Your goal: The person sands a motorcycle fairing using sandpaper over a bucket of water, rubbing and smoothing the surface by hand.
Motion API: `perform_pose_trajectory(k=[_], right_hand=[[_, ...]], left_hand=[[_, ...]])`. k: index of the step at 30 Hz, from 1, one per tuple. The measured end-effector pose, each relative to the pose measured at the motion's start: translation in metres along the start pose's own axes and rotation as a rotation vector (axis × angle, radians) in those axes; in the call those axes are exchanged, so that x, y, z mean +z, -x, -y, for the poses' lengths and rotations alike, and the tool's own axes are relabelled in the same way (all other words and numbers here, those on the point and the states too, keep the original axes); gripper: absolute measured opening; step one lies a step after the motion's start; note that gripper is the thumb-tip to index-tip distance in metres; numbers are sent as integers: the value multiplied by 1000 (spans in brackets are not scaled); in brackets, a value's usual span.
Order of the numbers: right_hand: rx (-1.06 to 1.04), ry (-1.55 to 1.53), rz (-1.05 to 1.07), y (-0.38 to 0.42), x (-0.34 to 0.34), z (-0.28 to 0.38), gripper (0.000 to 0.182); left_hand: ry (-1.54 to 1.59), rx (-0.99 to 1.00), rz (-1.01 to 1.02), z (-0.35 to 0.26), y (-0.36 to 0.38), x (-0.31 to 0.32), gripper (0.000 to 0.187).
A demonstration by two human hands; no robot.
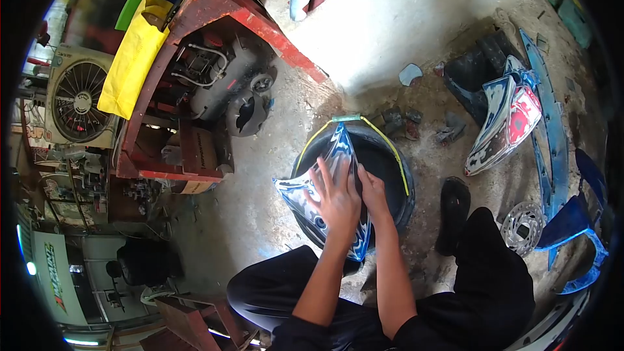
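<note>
A blue and silver-white plastic motorcycle fairing panel [300, 190], pointed at its corners, is held over a black round tub [385, 149] on the floor. My left hand [337, 200] lies flat across the panel's face with its fingers spread; anything under the palm is hidden. At the panel's right edge, my right hand [373, 194] is closed around the rim, its fingertips partly hidden. A yellow cord [394, 149] runs along the tub's rim, with a greenish flat piece [346, 118] at the far side.
Right of the tub are a red-white-blue fairing [504, 127], a brake disc [522, 229] and blue panels [567, 224]. A red metal frame [221, 0] with a compressor [237, 68] stands at the left. My shoe [454, 211] is beside the tub.
</note>
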State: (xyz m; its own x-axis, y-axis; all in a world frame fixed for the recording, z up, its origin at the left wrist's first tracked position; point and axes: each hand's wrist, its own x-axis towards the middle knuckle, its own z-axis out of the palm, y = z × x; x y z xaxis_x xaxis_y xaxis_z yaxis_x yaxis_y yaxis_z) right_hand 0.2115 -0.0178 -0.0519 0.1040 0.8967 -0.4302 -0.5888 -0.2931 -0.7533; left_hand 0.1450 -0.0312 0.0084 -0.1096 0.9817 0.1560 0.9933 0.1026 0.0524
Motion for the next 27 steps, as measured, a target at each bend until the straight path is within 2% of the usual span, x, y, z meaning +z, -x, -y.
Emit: perform_pose_trajectory(k=[3,5,7,9,11,13,16,18,20,23,25,27], right_hand=[[-14,34,-8,-8,-4,-13,45],[-33,63,2,-8,-10,-19,45],[86,143,72,-9,-15,-17,44],[95,133,69,-8,-15,-15,43],[103,115,68,-9,-12,-18,42],[-32,-5,31,-12,-8,-25,45],[-21,-69,-24,-7,1,-17,45],[-25,-42,8,-10,-4,-20,45],[-33,-15,42,-10,-11,-25,45],[28,121,56,-11,-11,-18,42],[-32,90,22,-6,-7,-13,46],[2,24,34,-7,-5,-13,45]], left_hand=[[-10,-34,34,-2,-8,-8,39],[-21,-6,-6,1,-41,5,39],[-32,27,-58,1,-67,14,39],[-56,51,-48,-3,-80,16,39],[-27,53,-35,0,-60,11,39],[-6,55,-21,2,-22,7,40],[-34,35,40,-1,10,-5,40],[-34,9,62,-2,-9,-4,39],[-18,47,-64,-1,-41,10,37],[-20,59,-71,-5,-74,17,40],[18,44,-49,-5,-53,13,40],[51,17,-5,-4,-18,3,40]])
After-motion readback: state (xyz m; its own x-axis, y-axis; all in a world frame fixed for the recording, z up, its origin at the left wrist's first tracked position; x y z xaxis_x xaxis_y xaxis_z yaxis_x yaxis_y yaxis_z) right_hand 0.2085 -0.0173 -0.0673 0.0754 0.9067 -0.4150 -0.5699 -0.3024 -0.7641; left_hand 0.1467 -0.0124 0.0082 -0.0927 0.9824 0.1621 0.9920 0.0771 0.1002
